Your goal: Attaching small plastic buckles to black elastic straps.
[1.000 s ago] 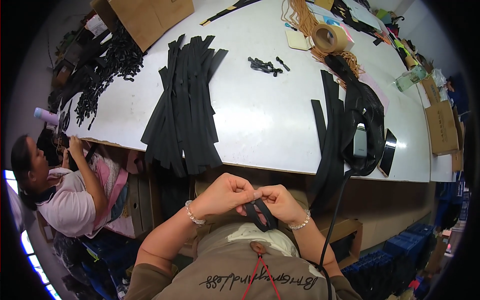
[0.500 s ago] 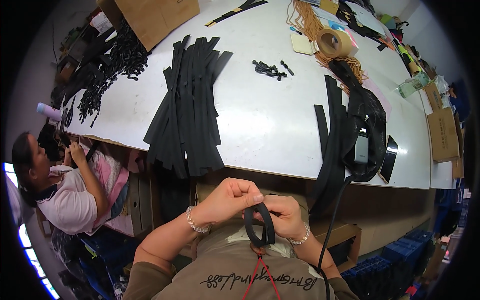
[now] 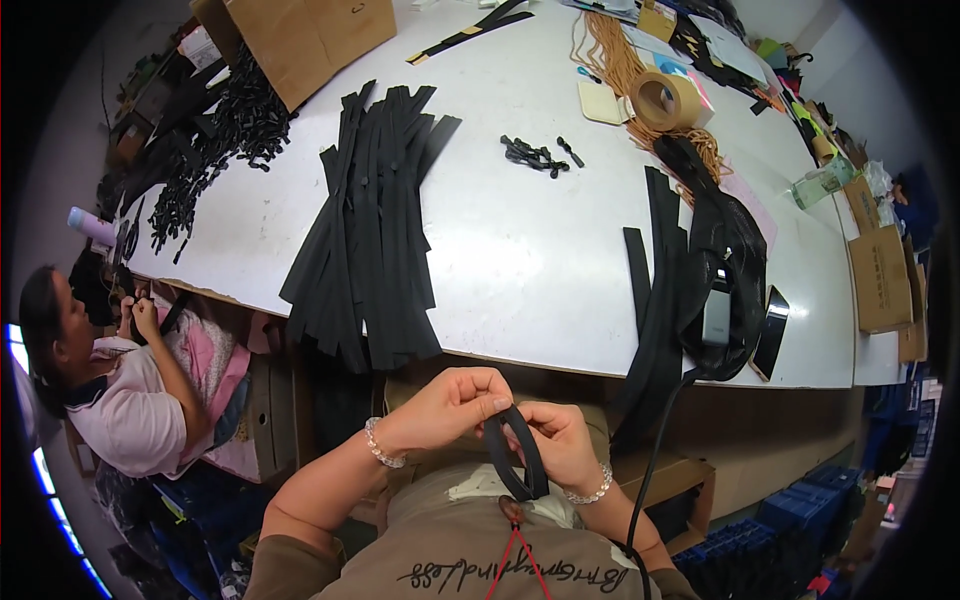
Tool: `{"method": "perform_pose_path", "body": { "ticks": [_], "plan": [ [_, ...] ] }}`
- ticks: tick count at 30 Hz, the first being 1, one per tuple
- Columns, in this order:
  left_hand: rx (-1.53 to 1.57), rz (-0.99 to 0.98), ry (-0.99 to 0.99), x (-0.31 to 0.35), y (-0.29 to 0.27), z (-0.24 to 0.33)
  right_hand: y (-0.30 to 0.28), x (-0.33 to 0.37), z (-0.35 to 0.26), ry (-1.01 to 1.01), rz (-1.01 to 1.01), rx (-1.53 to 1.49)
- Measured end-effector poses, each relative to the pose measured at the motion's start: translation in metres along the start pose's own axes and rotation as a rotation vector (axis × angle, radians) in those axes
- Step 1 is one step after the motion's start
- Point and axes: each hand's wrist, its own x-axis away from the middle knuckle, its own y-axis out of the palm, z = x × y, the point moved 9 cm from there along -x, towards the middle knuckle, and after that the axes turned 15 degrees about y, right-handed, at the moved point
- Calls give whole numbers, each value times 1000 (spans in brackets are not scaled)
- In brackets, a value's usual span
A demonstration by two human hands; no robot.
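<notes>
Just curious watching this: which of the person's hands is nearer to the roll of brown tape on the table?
Right. The right hand lies below the tape roll, on its side; the left hand is farther left. Both hold a black strap loop.

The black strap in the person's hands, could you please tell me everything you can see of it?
The black strap is a narrow, flat band that looks like woven webbing or elastic, bent into a tall loop. The left hand pinches its upper left part and the right hand grips its right side, so both hold it. It sits close to the chest, below the edge of the white table, with its lower end hanging down over the beige shirt.
</notes>
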Motion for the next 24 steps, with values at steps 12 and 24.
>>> {"method": "perform_pose_path", "body": {
  "ticks": [12,24],
  "plan": [
    [28,16,41,2,-3,-1,10,13,-38,-333,54,388],
    [-247,167,185,7,0,27,-21,22,-44,-328,383,108]
  ]
}}
